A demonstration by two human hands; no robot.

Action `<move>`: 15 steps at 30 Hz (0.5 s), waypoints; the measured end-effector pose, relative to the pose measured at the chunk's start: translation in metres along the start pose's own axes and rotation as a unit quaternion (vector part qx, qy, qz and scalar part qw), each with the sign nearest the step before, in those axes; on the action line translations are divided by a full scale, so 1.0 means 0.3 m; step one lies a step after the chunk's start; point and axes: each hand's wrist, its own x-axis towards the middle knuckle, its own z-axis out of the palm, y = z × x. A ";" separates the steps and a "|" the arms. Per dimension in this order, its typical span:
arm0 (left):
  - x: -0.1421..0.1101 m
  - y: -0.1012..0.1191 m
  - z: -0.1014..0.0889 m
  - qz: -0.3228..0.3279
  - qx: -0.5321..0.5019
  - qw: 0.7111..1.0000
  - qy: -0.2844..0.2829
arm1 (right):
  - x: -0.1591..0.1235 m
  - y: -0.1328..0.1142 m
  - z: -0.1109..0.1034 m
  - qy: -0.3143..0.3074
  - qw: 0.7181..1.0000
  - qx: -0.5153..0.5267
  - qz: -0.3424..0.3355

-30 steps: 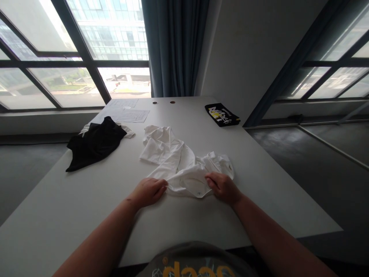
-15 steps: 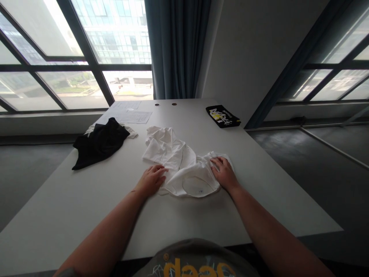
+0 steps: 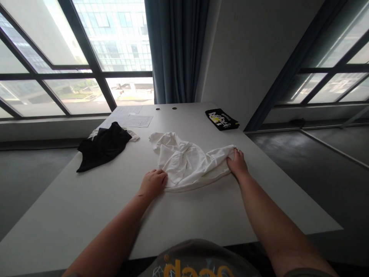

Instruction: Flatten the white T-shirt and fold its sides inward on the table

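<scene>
A crumpled white T-shirt [image 3: 190,161] lies on the table between my two hands, its front edge drawn out sideways. My left hand [image 3: 154,181] is closed on its near left corner, the fingers curled at the cloth. At the other end, my right hand [image 3: 238,163] pinches the right edge, which is lifted slightly into a ridge. Wrinkles and overlapping layers cover the shirt's far left part.
On the left of the white table [image 3: 187,219] lies a rumpled black garment [image 3: 105,146] with white cloth showing beneath it. Printed papers [image 3: 135,120] rest behind that. A folded black garment with white and yellow print [image 3: 221,119] sits at the back right.
My right hand has moved right, pulling the shirt's right end outward. The near edge is straighter, and the round opening seen earlier is gone from view. My left hand stays near the left corner.
</scene>
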 end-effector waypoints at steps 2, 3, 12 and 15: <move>0.000 0.015 -0.017 -0.008 0.029 1.000 -0.006 | 0.012 0.020 -0.010 0.030 0.999 0.016 -0.004; 0.000 0.021 -0.025 -0.010 0.041 0.999 -0.011 | 0.015 0.031 -0.013 0.048 0.998 0.026 -0.011; 0.001 0.018 -0.050 -0.034 0.049 0.996 -0.072 | -0.014 0.060 -0.005 0.130 0.984 0.085 -0.087; -0.003 0.003 -0.033 -0.017 0.033 0.996 -0.078 | -0.023 0.028 -0.020 0.136 0.980 0.067 -0.130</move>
